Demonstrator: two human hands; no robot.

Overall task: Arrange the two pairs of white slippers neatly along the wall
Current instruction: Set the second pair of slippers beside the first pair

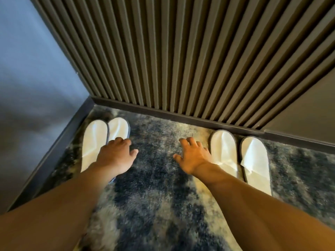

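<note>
Two pairs of white slippers with dark edging lie on the carpet, toes toward the slatted wall [181, 60]. The left pair sits in the corner: one slipper [93, 142] fully shown, its mate [118, 128] partly hidden under my left hand [115, 154]. That hand rests on the mate, fingers curled over it. The right pair lies side by side near the skirting: one slipper [224, 149] and another [255, 160]. My right hand [194, 156] hovers with fingers spread just left of the right pair, its edge touching or overlapping the nearer slipper.
A mottled blue-grey shaggy carpet [154, 187] covers the floor. A dark skirting board [181, 116] runs below the slatted wall. A plain blue-grey wall [32, 87] closes the left side, forming a corner. A gap of carpet separates the two pairs.
</note>
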